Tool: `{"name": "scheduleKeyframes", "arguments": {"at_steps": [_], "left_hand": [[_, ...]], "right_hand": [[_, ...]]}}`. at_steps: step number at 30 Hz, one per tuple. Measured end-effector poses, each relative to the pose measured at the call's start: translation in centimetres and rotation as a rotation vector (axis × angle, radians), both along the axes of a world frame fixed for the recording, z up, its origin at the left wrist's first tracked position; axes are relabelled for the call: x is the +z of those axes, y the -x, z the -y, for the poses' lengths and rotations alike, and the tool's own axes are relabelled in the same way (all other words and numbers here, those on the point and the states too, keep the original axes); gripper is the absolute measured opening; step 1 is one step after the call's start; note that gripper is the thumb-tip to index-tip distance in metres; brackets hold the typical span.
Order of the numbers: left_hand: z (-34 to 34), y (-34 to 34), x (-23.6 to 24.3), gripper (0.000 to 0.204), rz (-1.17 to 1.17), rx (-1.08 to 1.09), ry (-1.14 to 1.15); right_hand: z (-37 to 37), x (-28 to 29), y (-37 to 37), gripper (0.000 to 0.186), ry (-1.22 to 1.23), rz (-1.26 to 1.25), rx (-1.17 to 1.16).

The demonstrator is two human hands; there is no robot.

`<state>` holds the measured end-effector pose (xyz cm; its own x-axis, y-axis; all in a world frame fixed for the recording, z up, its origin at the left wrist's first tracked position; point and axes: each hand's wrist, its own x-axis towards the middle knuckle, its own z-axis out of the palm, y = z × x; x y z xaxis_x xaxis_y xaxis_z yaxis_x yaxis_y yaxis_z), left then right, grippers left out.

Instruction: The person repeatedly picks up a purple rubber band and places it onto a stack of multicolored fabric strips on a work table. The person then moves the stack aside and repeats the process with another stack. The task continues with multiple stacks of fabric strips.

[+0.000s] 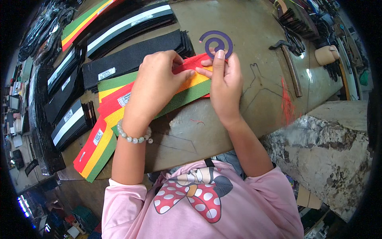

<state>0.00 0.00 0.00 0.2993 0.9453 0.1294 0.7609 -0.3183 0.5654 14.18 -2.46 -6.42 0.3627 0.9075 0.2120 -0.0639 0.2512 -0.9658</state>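
My left hand [157, 81] is closed on a red, yellow and green striped webbing strip [181, 96], near its right end. At that same end, my right hand [227, 81] pinches a dark purple spiral mosquito coil [217, 33] under the thumb. Other fingers of the right hand touch the strip's edge. The coil's outer tip looks pinkish and points left, above the strip. Beneath my left wrist lie more striped strips [104, 137], fanned toward the lower left, with white labels on their red bands.
Stacks of black webbing strips [131, 59], some with a white band, lie at the left. A hammer [291, 69], scissors [293, 40] and a cream spool [327, 55] are on the right of the table [246, 24]. Loose red threads [287, 104] hang near its right edge.
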Motion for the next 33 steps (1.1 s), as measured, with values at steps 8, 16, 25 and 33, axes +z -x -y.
{"name": "scheduleKeyframes", "arguments": {"at_steps": [8, 16, 25, 33], "left_hand": [[-2.7, 1.3, -2.3, 0.024, 0.467, 0.040, 0.348], [-2.8, 2.4, -2.2, 0.030, 0.359, -0.028, 0.333], [-2.4, 1.3, -2.1, 0.027, 0.372, 0.054, 0.241], [-2.6, 2.0, -3.2, 0.026, 0.519, 0.114, 0.203]], "right_hand": [[-0.3, -0.9, 0.1, 0.021, -0.133, 0.099, -0.043], [-0.4, -1.1, 0.0, 0.016, -0.157, 0.167, -0.064], [-0.1, -0.8, -0.2, 0.013, -0.147, 0.208, -0.033], [0.1, -0.5, 0.2, 0.013, -0.154, 0.355, -0.018]]}}
